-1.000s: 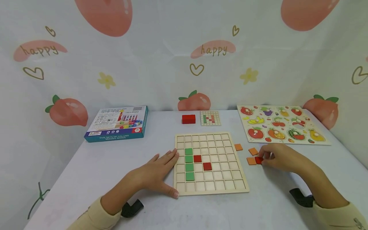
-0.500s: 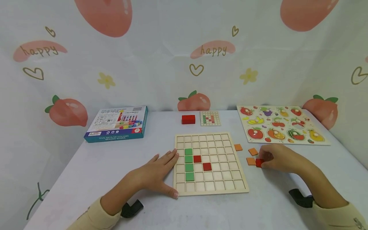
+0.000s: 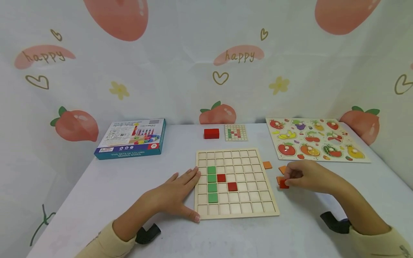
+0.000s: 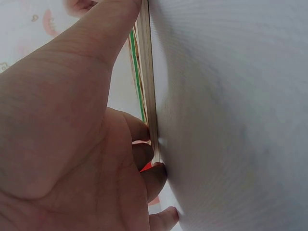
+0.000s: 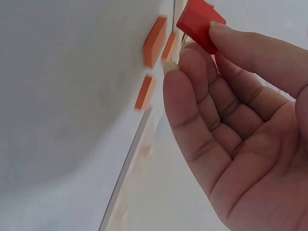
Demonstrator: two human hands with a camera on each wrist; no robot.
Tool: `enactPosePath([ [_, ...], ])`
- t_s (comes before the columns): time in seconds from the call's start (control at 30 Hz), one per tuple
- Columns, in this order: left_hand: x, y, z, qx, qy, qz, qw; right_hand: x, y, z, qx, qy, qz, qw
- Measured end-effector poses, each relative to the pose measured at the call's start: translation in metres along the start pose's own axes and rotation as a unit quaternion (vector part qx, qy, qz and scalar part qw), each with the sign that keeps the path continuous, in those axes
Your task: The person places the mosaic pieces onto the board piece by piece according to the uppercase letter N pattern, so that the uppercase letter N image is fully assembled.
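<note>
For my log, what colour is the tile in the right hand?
Red; the tile shows best in the right wrist view.

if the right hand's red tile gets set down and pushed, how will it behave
The red tile is probably stiff, given its straight, crisp edges. It looks light, being small beside the right hand pinching it. Flat and square, it would likely slide rather than roll.

Left hand (image 3: 174, 195) lies spread, right hand (image 3: 309, 176) pinches, exact hold unclear
</note>
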State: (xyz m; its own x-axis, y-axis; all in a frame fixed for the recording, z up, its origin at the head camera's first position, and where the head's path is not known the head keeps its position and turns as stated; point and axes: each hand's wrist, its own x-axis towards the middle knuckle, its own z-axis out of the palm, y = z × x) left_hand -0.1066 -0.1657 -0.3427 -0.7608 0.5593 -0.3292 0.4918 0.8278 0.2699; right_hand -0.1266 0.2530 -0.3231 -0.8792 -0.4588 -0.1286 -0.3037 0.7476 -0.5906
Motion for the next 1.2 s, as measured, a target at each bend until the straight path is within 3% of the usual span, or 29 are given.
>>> enactPosePath([
  [0.27, 0.0, 0.0, 0.001, 0.001, 0.0, 0.0, 1.0, 0.012, -0.019, 0.011, 0.043, -0.026, -0.013, 0.9986],
  [0.7, 0.0, 0.0, 0.001, 0.001, 0.0, -0.002, 1.0, 0.038, -0.054, 0.033, 0.045, -0.058, -0.066, 0.9951],
  [1.0, 0.0, 0.001, 0.001, -0.004, 0.001, -0.003, 1.0, 0.05, -0.065, 0.044, 0.053, -0.074, -0.103, 0.9905],
  [1.2, 0.0, 0.0, 0.0, 0.002, -0.003, -0.004, 1.0, 0.052, -0.073, 0.049, 0.021, -0.057, -0.068, 0.9959],
])
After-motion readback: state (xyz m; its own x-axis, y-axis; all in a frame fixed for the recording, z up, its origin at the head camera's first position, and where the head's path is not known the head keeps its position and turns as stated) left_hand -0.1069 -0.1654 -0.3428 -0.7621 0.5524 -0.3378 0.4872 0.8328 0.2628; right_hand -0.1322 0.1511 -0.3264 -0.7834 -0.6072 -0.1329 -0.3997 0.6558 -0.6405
